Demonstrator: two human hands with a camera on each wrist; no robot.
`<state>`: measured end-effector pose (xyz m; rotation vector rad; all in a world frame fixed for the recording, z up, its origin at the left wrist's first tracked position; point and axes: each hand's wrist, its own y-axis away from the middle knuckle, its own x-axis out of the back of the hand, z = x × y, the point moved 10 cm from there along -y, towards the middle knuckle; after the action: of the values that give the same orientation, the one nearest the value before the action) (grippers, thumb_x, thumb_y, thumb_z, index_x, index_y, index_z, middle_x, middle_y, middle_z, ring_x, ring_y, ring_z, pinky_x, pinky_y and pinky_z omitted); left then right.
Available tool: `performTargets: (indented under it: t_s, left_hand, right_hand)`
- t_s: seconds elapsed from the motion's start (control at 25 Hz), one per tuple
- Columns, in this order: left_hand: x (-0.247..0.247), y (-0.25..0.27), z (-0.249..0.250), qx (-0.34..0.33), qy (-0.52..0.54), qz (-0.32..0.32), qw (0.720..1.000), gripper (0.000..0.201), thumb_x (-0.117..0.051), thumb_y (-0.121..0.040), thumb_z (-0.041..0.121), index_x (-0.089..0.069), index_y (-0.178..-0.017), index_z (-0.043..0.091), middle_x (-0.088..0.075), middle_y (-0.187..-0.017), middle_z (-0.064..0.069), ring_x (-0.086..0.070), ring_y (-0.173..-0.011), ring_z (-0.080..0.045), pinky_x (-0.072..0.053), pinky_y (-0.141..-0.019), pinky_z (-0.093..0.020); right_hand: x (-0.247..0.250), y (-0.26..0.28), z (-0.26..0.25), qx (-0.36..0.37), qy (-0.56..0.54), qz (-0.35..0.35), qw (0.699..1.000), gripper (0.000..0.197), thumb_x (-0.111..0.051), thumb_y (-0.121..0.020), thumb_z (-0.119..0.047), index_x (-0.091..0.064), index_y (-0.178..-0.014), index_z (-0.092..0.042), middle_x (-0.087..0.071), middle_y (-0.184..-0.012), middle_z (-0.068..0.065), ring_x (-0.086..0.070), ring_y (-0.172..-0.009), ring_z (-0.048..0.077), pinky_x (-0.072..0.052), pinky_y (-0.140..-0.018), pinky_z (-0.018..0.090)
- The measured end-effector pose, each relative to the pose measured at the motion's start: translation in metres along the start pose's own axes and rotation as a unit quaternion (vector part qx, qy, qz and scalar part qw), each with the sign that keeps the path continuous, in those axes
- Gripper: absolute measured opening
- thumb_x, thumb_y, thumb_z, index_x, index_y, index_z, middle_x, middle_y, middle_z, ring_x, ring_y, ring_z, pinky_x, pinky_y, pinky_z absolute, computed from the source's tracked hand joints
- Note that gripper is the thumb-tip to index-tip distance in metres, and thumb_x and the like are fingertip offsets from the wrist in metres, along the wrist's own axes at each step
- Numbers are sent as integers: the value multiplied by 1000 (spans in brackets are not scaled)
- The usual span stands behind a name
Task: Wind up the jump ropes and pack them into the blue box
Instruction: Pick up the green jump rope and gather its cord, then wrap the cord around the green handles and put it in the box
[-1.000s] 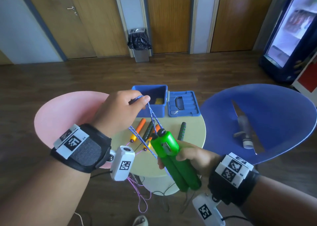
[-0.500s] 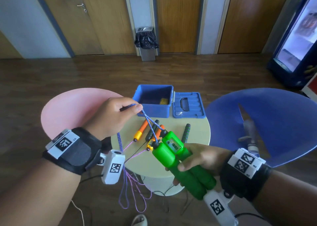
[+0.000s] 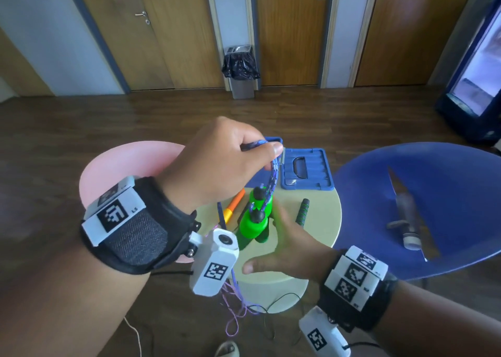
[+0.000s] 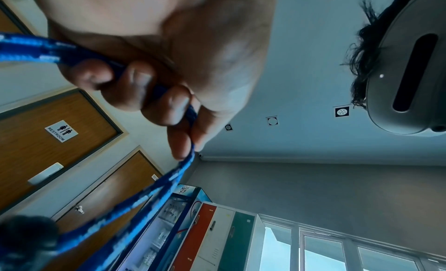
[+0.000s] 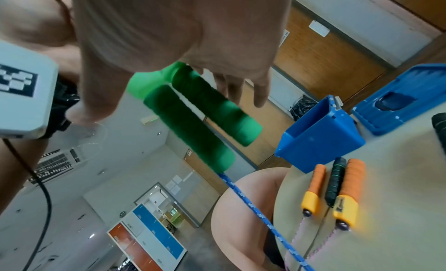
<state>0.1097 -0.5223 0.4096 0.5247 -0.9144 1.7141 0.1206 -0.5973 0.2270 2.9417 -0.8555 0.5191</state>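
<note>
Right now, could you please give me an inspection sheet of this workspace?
Surface: round pale table.
Job's things: green handles hang from blue rope; orange handles and dark handle on table; blue box open, lid beside it.
Clutter: nothing seen.
Grips: left grip pinches blue rope; right grip open beside green handles.
Cables: black wires hang below table.
Surroundings: pink chair, blue chair, bin, wooden doors.
</note>
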Motion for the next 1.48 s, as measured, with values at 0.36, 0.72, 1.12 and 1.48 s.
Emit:
performTargets:
  t_s: [0.36, 0.72, 1.12, 1.48]
  left_hand:
    - [18, -11, -42, -11, 3, 14, 1000, 34, -61, -83, 48, -74, -72, 19, -61, -61, -1, -50, -59, -14, -40, -62, -33]
    - [-81, 79, -182, 114, 162, -178, 964, 41, -64, -80, 52, -68, -73, 11, -68, -76, -10, -62, -77, -21, -46, -82, -39]
    - [-77, 72, -134, 140, 223, -33, 964, 23, -71, -89, 21, -58, -76, 7, -52, -50, 6, -47, -47, -7, -47, -59, -16]
    - [-111, 95, -153, 109, 59, 27, 992, 33, -39, -97, 42, -50, -74, 21, -64, -69, 0, -57, -58, -9, -47, -62, -31]
  right_hand:
    - [20, 9, 12, -61, -91, -8, 994, 31, -67, -67, -19, -63, -92, 0, -64, -76, -8, -57, -70, 9, -46, -68, 19]
    - [49, 25, 4, -157, 100, -155, 970, 11, -63, -74, -13, -54, -69, -17, -55, -60, -3, -48, -52, 11, -40, -53, 25]
    - [54, -10, -17, -138, 387, -104, 906, 32, -61, -65, -36, -51, -93, -25, -63, -85, -5, -61, -75, 18, -52, -69, 36]
    - [121, -21, -86, -64, 404, 186, 894, 31, -61, -79, -31, -43, -103, -24, -49, -78, -8, -50, -75, 28, -43, -67, 34]
